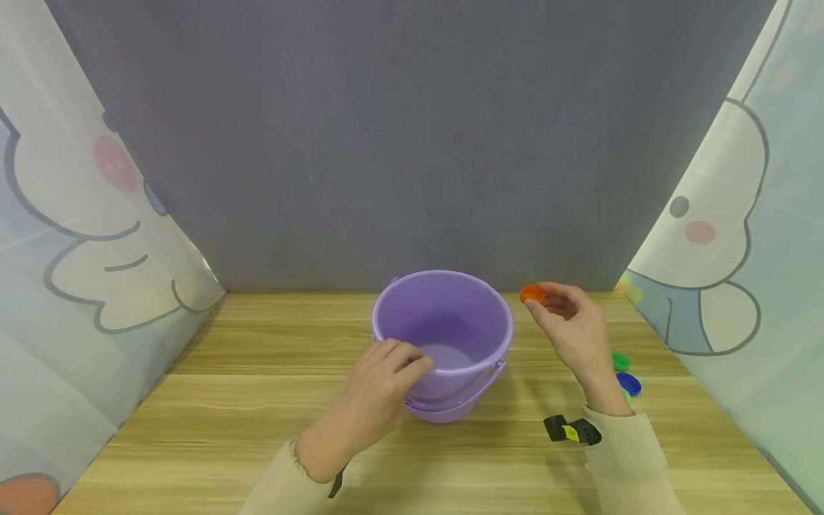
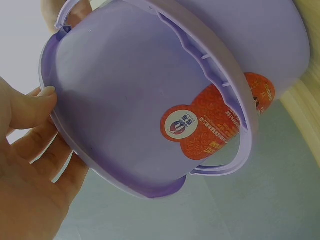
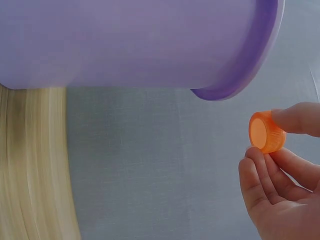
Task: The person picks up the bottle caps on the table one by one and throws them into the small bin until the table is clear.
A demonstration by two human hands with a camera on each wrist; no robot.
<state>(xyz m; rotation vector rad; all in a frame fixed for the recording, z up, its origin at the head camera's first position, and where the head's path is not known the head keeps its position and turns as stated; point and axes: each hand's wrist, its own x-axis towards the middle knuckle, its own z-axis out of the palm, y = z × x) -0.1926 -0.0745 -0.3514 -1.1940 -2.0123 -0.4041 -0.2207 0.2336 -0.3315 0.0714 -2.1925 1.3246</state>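
Broadly, the tabletop (image 1: 212,400) carries a purple bucket (image 1: 444,311), standing mouth up, which leaves its inside reachable from above. The bucket's handle (image 2: 244,95) hangs down its near side, so it keeps clear of the mouth. At the bucket's near rim, the left grip (image 1: 370,397) pinches the edge between thumb and fingers, probably to steady it. Right of the bucket, the right grip (image 1: 577,325) closes in a fingertip pinch, likely suited to so light a load. Farther right of the bucket lies a blue cap (image 1: 629,384). An orange cap (image 3: 267,131) sits in the right-side pinch, just beside the bucket's rim, held off the tabletop. Green caps (image 1: 621,361) lie by the blue one, one partly hidden by the wrist.
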